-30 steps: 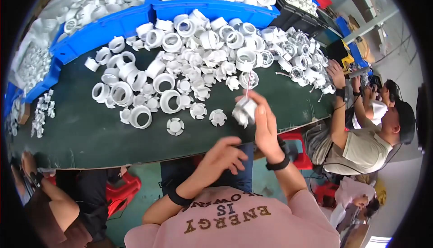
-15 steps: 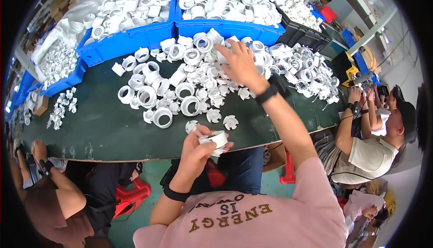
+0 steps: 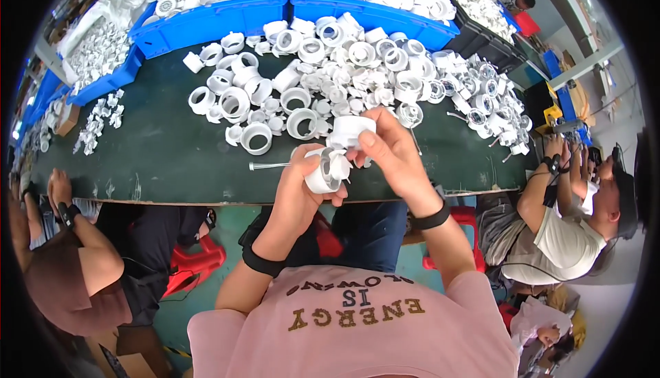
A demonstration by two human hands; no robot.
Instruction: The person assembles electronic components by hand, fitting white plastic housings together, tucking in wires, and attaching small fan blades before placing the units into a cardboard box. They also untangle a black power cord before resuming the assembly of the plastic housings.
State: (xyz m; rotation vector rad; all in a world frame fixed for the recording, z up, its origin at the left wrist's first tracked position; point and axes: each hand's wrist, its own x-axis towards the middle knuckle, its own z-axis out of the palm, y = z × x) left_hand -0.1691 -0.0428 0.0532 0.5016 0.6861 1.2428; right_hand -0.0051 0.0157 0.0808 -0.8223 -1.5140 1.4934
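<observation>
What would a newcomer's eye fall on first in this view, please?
Probably the big heap of white plastic parts spread across the middle of the dark green table. Behind it, blue bins brim with similar pieces. In front, at the near edge, the left hand holds a white ring-shaped part and the right hand a white rounded part.
</observation>
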